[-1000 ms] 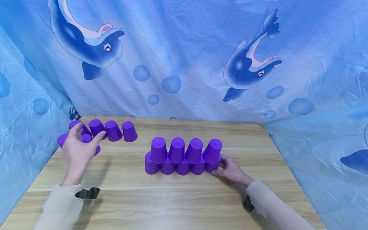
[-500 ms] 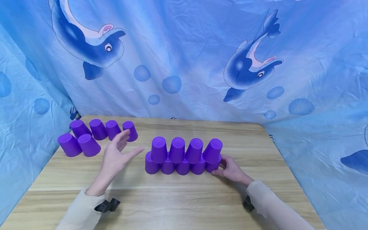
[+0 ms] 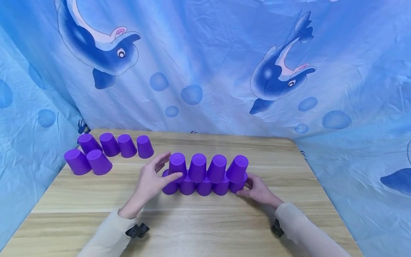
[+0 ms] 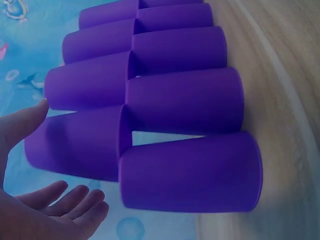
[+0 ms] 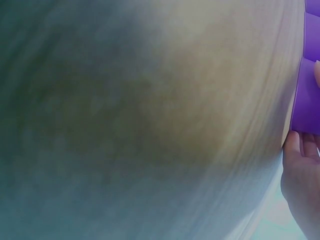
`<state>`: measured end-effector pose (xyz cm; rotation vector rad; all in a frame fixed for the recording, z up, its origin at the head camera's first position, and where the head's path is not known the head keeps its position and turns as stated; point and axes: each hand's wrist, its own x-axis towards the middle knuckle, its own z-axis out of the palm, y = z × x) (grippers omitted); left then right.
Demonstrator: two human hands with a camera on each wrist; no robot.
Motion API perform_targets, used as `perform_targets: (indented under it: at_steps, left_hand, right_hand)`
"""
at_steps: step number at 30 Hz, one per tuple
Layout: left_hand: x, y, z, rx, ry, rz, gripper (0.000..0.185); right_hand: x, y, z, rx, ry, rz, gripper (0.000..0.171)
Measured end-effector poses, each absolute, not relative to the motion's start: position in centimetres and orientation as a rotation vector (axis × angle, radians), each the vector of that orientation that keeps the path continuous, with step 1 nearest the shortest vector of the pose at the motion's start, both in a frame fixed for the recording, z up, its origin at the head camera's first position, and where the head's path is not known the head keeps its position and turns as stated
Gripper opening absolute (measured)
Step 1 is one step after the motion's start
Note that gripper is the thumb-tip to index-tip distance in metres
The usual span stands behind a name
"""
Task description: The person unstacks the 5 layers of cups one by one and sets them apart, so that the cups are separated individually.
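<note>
Several upside-down purple cups stand in two layers at the centre of the head view. The upper row rests across the gaps of the lower row. My left hand (image 3: 148, 184) is at the left end, thumb and fingers spread around the leftmost upper cup (image 3: 177, 165). In the left wrist view, a gap shows between the fingers (image 4: 75, 202) and that cup (image 4: 75, 145), while the thumb lies along its other side. At the right end, my right hand (image 3: 260, 191) holds the last lower cup (image 3: 235, 187) between thumb and fingers; its far fingers are partly hidden.
More upside-down purple cups stand at the table's back left, among them a front cup (image 3: 100, 163) and a back cup (image 3: 145, 147). The wooden table (image 3: 199, 221) meets a blue dolphin-print curtain (image 3: 218, 107) behind and at both sides.
My left hand has moved right from the cups at the back left to the left end of the two-layer stack. The right hand has stayed on the lower right cup.
</note>
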<state>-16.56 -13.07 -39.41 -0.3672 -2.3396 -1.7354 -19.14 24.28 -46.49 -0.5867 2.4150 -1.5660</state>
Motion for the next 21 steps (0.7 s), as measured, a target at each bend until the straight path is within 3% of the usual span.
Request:
perform_targets:
  at_steps: [3,21]
  left_hand:
    - [-17.5,-12.9,-41.2,-0.365,-2.331,-1.715,0.078]
    - [-17.7,-12.0,-41.4,-0.356,-2.294,-1.686,0.056]
  right_hand:
    - [-19.2,24.3,-46.6,-0.594,2.412,-1.569,0.059]
    - [-19.6,24.7,-47.6,-0.64,2.439,-1.56,0.059]
